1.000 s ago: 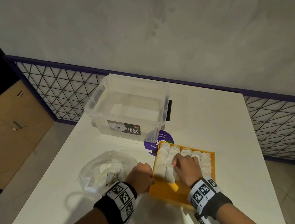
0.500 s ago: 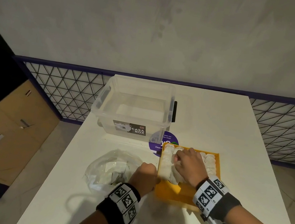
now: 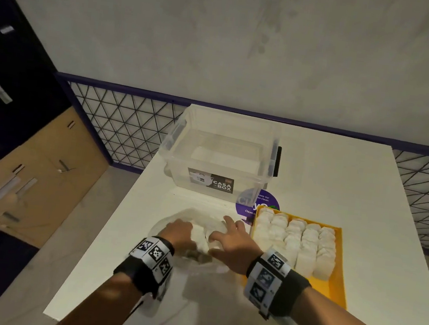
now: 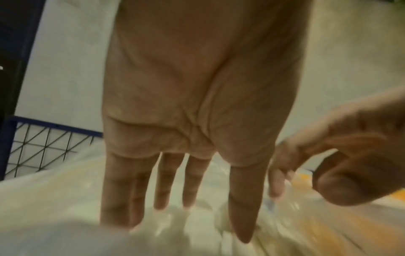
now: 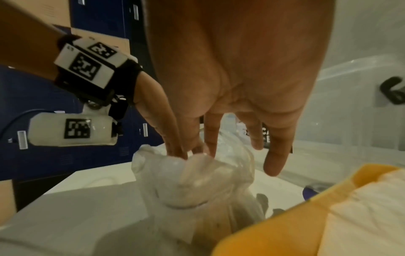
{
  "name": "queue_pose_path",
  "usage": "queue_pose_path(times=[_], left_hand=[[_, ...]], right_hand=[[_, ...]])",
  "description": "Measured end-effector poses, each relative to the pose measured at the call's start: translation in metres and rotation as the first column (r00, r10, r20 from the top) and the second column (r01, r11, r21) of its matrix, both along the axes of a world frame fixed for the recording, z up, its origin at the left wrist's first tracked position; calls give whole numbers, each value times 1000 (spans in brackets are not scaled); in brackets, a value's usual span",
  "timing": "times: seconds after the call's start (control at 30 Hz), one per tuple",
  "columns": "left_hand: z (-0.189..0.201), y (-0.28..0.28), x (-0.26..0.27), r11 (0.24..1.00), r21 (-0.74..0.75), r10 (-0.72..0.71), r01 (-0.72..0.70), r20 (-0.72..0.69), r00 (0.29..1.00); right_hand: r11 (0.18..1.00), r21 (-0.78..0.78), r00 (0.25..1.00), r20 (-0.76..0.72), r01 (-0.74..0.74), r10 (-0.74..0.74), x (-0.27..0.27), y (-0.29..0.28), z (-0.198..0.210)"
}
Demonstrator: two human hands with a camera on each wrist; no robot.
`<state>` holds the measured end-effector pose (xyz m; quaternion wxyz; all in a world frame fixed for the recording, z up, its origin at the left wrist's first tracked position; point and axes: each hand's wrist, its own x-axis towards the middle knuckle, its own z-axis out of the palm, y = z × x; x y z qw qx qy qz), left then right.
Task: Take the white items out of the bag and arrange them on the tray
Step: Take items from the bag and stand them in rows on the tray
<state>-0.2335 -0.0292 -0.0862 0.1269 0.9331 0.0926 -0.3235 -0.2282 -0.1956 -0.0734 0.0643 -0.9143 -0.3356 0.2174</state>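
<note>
we see both hands at the clear plastic bag [image 3: 192,220], which lies on the white desk [image 3: 377,236] just left of the yellow tray [image 3: 339,283]. our left hand [image 3: 181,235] sits on the near left part of the bag; in the left wrist view its fingers [image 4: 166,183] run straight down, a little apart, with the tips on the crinkled plastic. our right hand [image 3: 234,245] reaches across from the tray side. in the right wrist view its thumb and first fingers [image 5: 195,138] come together at the gathered top of the bag and pinch the plastic there, while the other fingers hang straight and free.

white items [image 3: 296,242] fill most of the tray in tidy rows, packed side by side, with a bare yellow strip along the near edge. whether more white items lie in the bag we cannot tell through the blurred plastic.

beyond the bag stands a clear storage box [image 3: 223,150] with a dark label, and a purple round sticker [image 3: 257,202] shows on the desk between the box and the tray.
</note>
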Motion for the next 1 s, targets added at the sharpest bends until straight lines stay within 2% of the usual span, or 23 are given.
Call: queue_pose_path(times=[0.03,0.13,0.2,0.3,0.37,0.47,0.53,0.57,0.6,0.7,0.77,0.83,0.93,1.0], left_hand=[[-9,-4,0,1000,0,20,-20,-3,1000],[-23,-16,-4,999,-37,39,-40,-22,999],[-32,-24,-8,1000,25,15,-15,2,1000],[-47,-30,-15,990,137,10,-31,149,989],[-52,-33,-17,989,144,-10,-26,243,970],[-51,-31,-19,998,64,-40,15,415,909],[-52,-24,-19,998,-54,-5,31,426,905],[-60,-21,-17,994,-101,4,50,473,881],[-57,-17,-16,985,-171,55,31,480,876],[-53,-9,-16,901,-382,364,-208,403,840],[-52,-10,-17,853,-455,438,-255,360,823],[-42,-16,-16,851,-488,376,-197,302,876],[-38,-30,-18,962,-253,169,-104,251,953],[-43,-34,-18,996,-93,29,8,396,918]], right_hand=[[1000,-5,1000,-17,19,-19,-1,2,-4],[990,113,996,-37,81,-77,-5,7,-11],[985,152,996,-61,76,-68,-3,8,-15],[976,201,993,-93,85,-67,-1,9,-17],[963,263,995,-87,65,-43,-3,10,-24],[959,278,996,-79,53,-32,-4,9,-27],[954,288,995,-83,85,-64,-2,7,-22],[959,266,994,-75,94,-77,-1,6,-19],[971,220,995,-58,93,-82,1,5,-17],[991,110,997,32,72,-76,6,3,-13],[990,123,994,73,71,-80,7,5,-13],[978,198,993,81,63,-80,7,9,-14],[967,248,996,48,59,-73,4,11,-15],[973,223,998,17,51,-56,4,10,-14]])
